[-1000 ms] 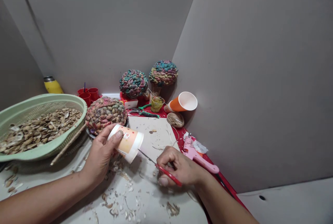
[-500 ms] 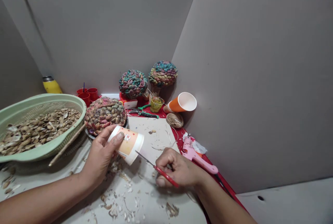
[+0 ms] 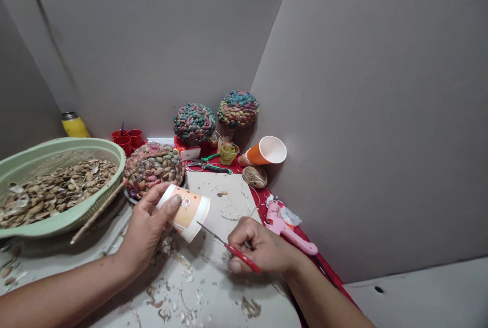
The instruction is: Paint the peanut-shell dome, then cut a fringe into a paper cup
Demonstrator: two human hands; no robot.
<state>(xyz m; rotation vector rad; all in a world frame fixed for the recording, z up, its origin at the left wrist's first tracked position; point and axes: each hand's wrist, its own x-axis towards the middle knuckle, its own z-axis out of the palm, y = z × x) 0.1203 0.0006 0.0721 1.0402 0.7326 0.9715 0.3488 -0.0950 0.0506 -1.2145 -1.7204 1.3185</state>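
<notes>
My left hand [image 3: 150,226] is wrapped round a paper cup [image 3: 189,211], white with a peach-coloured printed band, tilted on its side above the table. In my right hand [image 3: 259,246] is a pair of red-handled scissors [image 3: 241,257]. Their blades point up and left, and the tip reaches the cup's white end; whether it touches the paper I cannot tell. Just behind the cup sits a dome covered in pink and brown shells [image 3: 154,168], resting in a dark dish.
A green basket [image 3: 64,232] of shells stands left, a stick [image 3: 95,216] leaning by it. Behind are two shell-covered balls [image 3: 194,123], pliers [image 3: 215,168], an orange cup [image 3: 257,154] and twine [image 3: 254,177]. A pink glue gun [image 3: 290,234] lies right. Shell scraps [image 3: 186,312] litter the table.
Both hands, the cup and the scissors hold almost the same pose. The whole view has shifted very slightly.
</notes>
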